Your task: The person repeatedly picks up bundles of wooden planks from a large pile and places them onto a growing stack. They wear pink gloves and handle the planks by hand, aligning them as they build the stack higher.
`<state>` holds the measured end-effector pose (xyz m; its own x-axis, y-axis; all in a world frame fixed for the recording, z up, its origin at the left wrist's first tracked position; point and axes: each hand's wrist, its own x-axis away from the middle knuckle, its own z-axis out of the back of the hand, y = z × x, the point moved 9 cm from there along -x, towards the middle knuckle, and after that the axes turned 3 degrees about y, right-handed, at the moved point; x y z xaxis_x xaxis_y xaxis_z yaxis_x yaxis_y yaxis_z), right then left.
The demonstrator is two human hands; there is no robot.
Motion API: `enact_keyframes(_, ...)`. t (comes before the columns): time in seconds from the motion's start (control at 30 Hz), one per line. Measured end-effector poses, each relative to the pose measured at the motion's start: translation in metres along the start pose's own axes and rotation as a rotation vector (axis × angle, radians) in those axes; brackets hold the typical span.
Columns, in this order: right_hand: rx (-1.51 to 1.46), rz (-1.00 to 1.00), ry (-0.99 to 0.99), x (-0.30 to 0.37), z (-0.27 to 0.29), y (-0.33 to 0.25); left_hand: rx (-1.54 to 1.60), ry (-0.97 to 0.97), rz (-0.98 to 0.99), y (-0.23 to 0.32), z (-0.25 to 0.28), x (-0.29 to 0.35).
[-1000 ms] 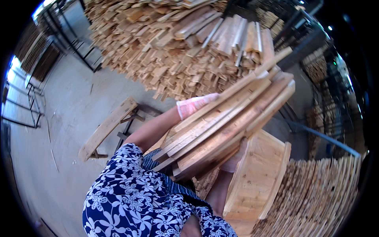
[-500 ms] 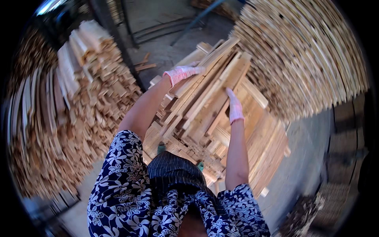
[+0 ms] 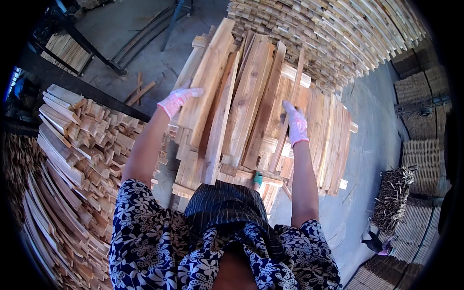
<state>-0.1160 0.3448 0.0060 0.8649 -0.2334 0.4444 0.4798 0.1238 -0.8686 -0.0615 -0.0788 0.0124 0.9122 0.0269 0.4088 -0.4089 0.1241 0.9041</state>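
Both my hands wear pale pink knitted gloves. My left hand (image 3: 180, 100) lies with fingers stretched out against a wide, pale board (image 3: 212, 72) at the left of a pile of loose boards. Closed around a long, narrow wooden strip (image 3: 282, 142) on the right is my right hand (image 3: 295, 121); its fingertips are partly hidden. Between the hands, several boards (image 3: 249, 96) lean side by side, running away from me. Under them is a layer of flat boards (image 3: 331, 145) set close together.
A tall stack of wooden slats (image 3: 333, 38) rises beyond the pile. Heaped boards (image 3: 92, 145) stand on my left, near a dark metal beam (image 3: 87, 94). Loose offcuts (image 3: 140, 92) lie on the floor. Along the right are bundled slats (image 3: 420, 159) and a bundle of sticks (image 3: 394, 200).
The view has turned and shifted. The boards by my left hand, earlier bunched and tilted together, now lie more spread apart. My right hand stays at the narrow strip, which now stands farther from the other boards.
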Motion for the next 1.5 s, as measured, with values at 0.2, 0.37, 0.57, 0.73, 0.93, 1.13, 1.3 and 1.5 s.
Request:
enact_keyframes(0.2, 0.434, 0.174, 0.22, -0.05, -0.035, 0.002, 0.03, 0.001, -0.16, -0.001, -0.013, -0.027)
enact_keyframes(0.37, 0.366, 0.161, -0.042, -0.034, -0.041, -0.003, -0.253, 0.003, -0.289, 0.013, 0.004, -0.012)
enact_keyframes(0.57, 0.406, 0.081, -0.118, -0.009, 0.051, 0.017, 0.02, 0.189, -0.02, 0.063, -0.025, 0.026)
enact_keyframes(0.73, 0.204, 0.163, -0.061, -0.033, 0.151, 0.048, -0.022, 0.098, -0.175, 0.126, -0.099, 0.033)
enact_keyframes(0.93, 0.602, 0.215, 0.289, -0.064, 0.328, 0.057, -0.26, 0.122, -0.082, 0.111, -0.21, 0.001)
enact_keyframes(1.13, 0.798, 0.183, 0.364, -0.109, 0.398, 0.154, -1.287, 0.431, 0.091, 0.06, -0.316, -0.016)
enact_keyframes(1.3, 0.824, 0.388, 0.42, -0.133, 0.41, 0.188, -1.151, 0.407, 0.141, 0.076, -0.33, -0.013)
enact_keyframes(1.5, 1.058, 0.553, 0.204, -0.087, 0.336, 0.071, -0.909, 0.339, 0.16, 0.064, -0.3, -0.019)
